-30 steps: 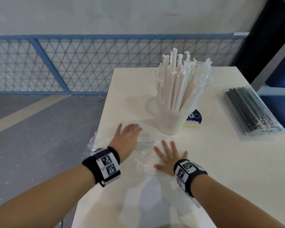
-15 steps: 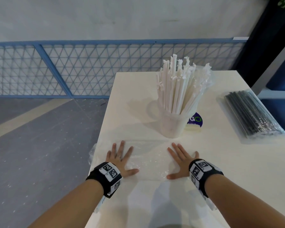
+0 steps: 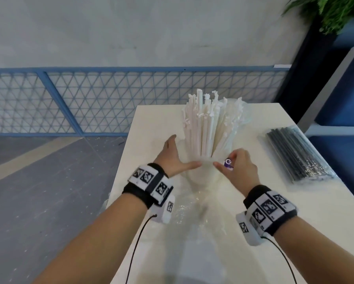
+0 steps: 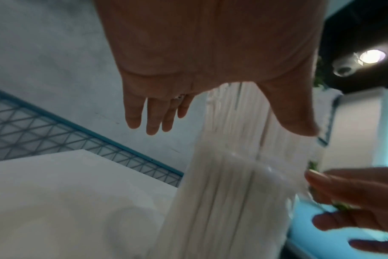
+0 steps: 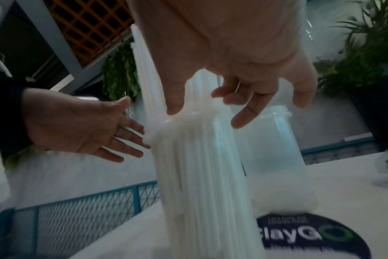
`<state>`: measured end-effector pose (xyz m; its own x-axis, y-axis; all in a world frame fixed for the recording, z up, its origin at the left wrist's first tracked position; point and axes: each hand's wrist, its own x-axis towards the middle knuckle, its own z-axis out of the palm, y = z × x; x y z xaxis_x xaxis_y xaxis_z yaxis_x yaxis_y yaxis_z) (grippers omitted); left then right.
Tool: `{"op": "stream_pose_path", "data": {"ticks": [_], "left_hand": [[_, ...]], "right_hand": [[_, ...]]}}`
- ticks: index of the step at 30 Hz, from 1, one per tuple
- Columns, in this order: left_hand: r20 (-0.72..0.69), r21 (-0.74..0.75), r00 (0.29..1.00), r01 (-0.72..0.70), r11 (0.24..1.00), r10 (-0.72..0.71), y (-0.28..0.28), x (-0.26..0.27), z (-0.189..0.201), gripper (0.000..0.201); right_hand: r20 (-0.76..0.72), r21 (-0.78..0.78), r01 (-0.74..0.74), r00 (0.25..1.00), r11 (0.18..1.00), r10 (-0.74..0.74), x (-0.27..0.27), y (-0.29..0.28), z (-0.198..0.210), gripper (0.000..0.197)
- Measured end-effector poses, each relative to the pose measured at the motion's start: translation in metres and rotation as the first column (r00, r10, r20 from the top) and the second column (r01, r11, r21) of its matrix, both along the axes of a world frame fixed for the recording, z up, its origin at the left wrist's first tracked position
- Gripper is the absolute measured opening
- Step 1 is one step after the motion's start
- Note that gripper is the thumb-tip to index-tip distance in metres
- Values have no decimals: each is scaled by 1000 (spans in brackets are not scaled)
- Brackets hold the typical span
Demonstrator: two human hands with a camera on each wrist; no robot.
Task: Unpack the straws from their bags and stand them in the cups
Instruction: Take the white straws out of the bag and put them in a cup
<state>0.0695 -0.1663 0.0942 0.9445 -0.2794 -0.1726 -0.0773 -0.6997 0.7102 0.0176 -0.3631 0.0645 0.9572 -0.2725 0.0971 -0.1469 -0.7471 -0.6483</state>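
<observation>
A clear cup packed with white paper-wrapped straws stands mid-table. My left hand is raised at the cup's left side with straight fingers and the thumb pointing at the rim. At the rim's right side hovers my right hand, fingers loosely bent and holding nothing. In the right wrist view its thumb is at the cup's rim, and a second, empty cup stands just behind. An emptied clear bag lies flat in front. A sealed bag of black straws lies to the right.
A purple round sticker is on the white table beside the cup. The table's left edge drops to a grey floor, with a blue mesh fence behind. A dark planter with green leaves stands at the far right.
Both hands have lifted off the flattened clear bag and moved forward and up to either side of the straw cup. The bag stays flat on the table.
</observation>
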Motion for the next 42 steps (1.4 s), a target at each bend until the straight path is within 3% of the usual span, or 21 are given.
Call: {"op": "stream_pose_path", "data": {"ticks": [2, 5, 7, 10, 14, 17, 21, 24, 26, 31, 36, 40, 42], "left_hand": [[-61, -41, 998, -6, 999, 4, -9, 19, 8, 124], [-126, -92, 992, 6, 996, -17, -19, 39, 8, 135], [-161, -148, 984, 47, 988, -71, -24, 46, 6, 121], [-196, -250, 966, 119, 961, -170, -26, 53, 8, 93], [-202, -258, 965, 110, 960, -165, -26, 63, -1, 126], [-141, -182, 975, 145, 972, -172, -22, 79, -23, 127], [-96, -189, 975, 180, 965, -201, -18, 77, -5, 105], [-74, -301, 980, 153, 941, -183, -25, 74, 15, 84], [-37, -393, 984, 147, 908, -175, -28, 73, 27, 87], [20, -483, 987, 149, 863, -159, -26, 75, 38, 72], [-42, -400, 957, 249, 882, -289, -16, 75, 16, 118], [-107, -359, 936, 277, 891, -334, -17, 72, 4, 110], [-115, -343, 948, 241, 908, -295, -23, 70, 1, 119]], "right_hand": [[72, 80, 41, 996, 996, -47, 12, -12, 13, 65], [-10, 135, -54, 998, 989, 56, 27, -27, 26, 95], [-89, 147, -168, 979, 975, 182, 35, -32, 30, 107], [-135, 177, -270, 946, 946, 295, 48, -35, 32, 103], [-74, 244, -344, 926, 907, 371, 69, -25, 24, 115], [9, 216, -401, 913, 890, 409, 76, -17, 13, 122], [94, 251, -463, 886, 850, 455, 80, -13, 20, 96], [142, 321, -410, 912, 854, 384, 82, -17, 35, 74], [200, 367, -406, 913, 837, 356, 81, -19, 50, 69], [246, 415, -434, 900, 800, 361, 78, -18, 67, 82], [150, 467, -437, 896, 769, 418, 67, -20, 42, 117], [136, 487, -397, 914, 778, 382, 66, -14, 31, 130], [133, 424, -334, 942, 842, 307, 68, -8, 30, 133]]}}
